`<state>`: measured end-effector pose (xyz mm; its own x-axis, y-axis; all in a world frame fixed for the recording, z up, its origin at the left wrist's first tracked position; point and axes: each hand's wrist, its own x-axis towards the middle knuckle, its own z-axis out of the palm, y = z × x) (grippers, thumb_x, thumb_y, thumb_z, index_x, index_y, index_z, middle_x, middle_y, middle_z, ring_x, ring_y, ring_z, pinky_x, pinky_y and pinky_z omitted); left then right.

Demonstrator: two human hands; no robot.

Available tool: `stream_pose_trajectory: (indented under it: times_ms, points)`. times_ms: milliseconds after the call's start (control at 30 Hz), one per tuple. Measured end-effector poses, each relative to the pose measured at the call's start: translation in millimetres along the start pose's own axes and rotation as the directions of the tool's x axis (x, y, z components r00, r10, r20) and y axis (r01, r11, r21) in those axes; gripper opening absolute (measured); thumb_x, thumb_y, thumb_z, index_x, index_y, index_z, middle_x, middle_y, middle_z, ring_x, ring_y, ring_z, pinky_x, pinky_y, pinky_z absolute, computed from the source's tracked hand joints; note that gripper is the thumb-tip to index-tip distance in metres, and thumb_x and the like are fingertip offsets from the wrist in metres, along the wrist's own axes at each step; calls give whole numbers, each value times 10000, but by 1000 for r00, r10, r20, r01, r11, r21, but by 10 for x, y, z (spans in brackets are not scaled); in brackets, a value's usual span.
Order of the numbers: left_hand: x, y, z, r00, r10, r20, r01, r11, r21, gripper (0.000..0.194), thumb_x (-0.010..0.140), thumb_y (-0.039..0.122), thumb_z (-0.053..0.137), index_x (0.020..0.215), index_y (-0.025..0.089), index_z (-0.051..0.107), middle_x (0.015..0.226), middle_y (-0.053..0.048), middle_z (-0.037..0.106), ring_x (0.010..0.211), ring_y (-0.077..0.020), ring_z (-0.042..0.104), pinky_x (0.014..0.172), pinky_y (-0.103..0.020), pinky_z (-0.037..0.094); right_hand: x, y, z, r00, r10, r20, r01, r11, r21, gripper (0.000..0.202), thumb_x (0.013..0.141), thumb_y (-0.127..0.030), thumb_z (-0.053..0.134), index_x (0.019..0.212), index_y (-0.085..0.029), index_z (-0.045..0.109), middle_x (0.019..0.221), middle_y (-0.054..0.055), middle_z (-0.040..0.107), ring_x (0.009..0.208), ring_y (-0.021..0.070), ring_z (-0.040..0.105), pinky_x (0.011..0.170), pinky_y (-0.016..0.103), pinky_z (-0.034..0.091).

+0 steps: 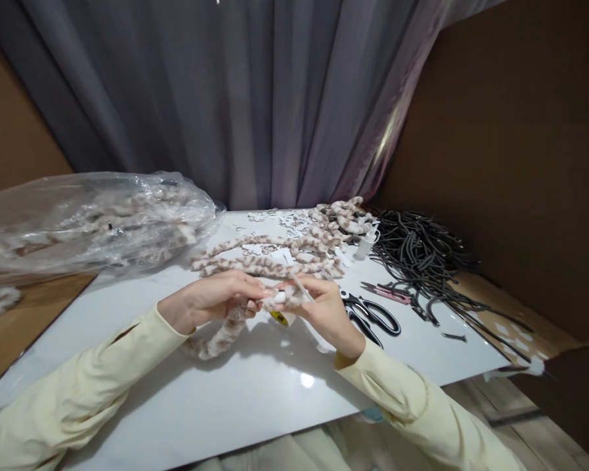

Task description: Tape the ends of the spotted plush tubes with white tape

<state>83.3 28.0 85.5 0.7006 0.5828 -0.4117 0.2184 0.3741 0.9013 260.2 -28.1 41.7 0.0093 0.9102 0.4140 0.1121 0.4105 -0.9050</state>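
I see left hand (211, 302) and right hand (324, 307) together, both clamped on one fuzzy band (226, 333) above counter (255, 399) middle, ends pinched for control | scissors (373, 315) just right, within reach | finished bands (294, 252) piled toward far edge.

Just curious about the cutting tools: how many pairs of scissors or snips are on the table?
2: black-handled scissors beside the right hand, and pink-handled snips just behind them. More may be hidden under the piles.
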Motion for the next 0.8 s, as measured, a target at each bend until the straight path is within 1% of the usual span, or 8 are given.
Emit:
stream_pose_trajectory:
  times_ms: [133, 333, 400, 467, 533, 600, 733, 800]
  points:
    - [-4, 13, 4, 1000, 9, 22, -10, 998, 61, 180, 661, 251, 684, 549, 123, 626, 534, 3, 520, 518, -85, 431, 511, -197, 337, -3, 4, -9, 974, -224, 19, 225, 969, -101, 107, 645, -248, 759, 692, -188, 684, 746, 42, 668, 722, 185, 595, 691, 307, 475]
    - [-44, 34, 40, 998, 63, -27, -56, 976, 208, 255, 682, 316, 646, 530, 135, 551, 518, 16, 477, 493, -79, 394, 464, -195, 273, -20, -20, 34, 967, -256, -4, 253, 956, -149, 123, 623, -208, 769, 654, -184, 653, 693, 25, 655, 669, 168, 572, 661, 295, 458]
    - [-76, 56, 45, 996, 87, -38, -73, 960, 270, 257, 698, 355, 629, 580, 137, 561, 538, 19, 475, 483, -77, 387, 443, -194, 250, -15, -15, 35, 987, -163, 0, 161, 979, -123, 132, 605, -206, 775, 628, -179, 649, 681, 18, 645, 671, 166, 563, 666, 293, 451]
    - [-121, 87, 54, 988, 146, -59, -114, 920, 375, 259, 727, 400, 600, 680, 145, 597, 584, 20, 494, 482, -80, 399, 434, -195, 252, 4, 5, 25, 1000, 29, 10, -29, 999, -24, 146, 590, -228, 781, 646, -174, 657, 686, 12, 640, 666, 159, 560, 653, 285, 452]
    - [-167, 112, 73, 965, 254, -72, -182, 838, 515, 276, 768, 432, 559, 839, 175, 628, 642, 24, 523, 499, -86, 420, 455, -198, 288, 31, 32, 9, 968, 240, 69, -248, 959, 139, 179, 591, -269, 777, 692, -167, 670, 697, 7, 640, 643, 142, 561, 624, 268, 456]
    - [-197, 115, 100, 922, 383, -61, -255, 716, 650, 302, 796, 436, 541, 991, 217, 613, 711, 27, 558, 543, -96, 449, 503, -200, 327, 53, 49, -4, 920, 361, 153, -391, 878, 275, 212, 585, -289, 778, 711, -154, 673, 682, 1, 637, 611, 124, 560, 603, 250, 456]
    - [-190, 50, 145, 803, 596, 19, -358, 455, 815, 258, 837, 390, 523, 986, 196, 605, 785, 5, 598, 642, -120, 507, 603, -209, 364, 62, 30, -15, 905, 375, 198, -423, 840, 342, 207, 574, -246, 783, 706, -141, 663, 670, -7, 630, 612, 115, 568, 617, 239, 460]
    - [-173, 15, 152, 775, 631, 34, -363, 401, 841, 227, 864, 369, 489, 911, 179, 605, 740, 4, 593, 619, -117, 505, 604, -209, 360, 54, 7, -16, 924, 337, 179, -379, 868, 322, 208, 587, -234, 779, 733, -144, 661, 710, -4, 639, 653, 121, 576, 658, 248, 466]
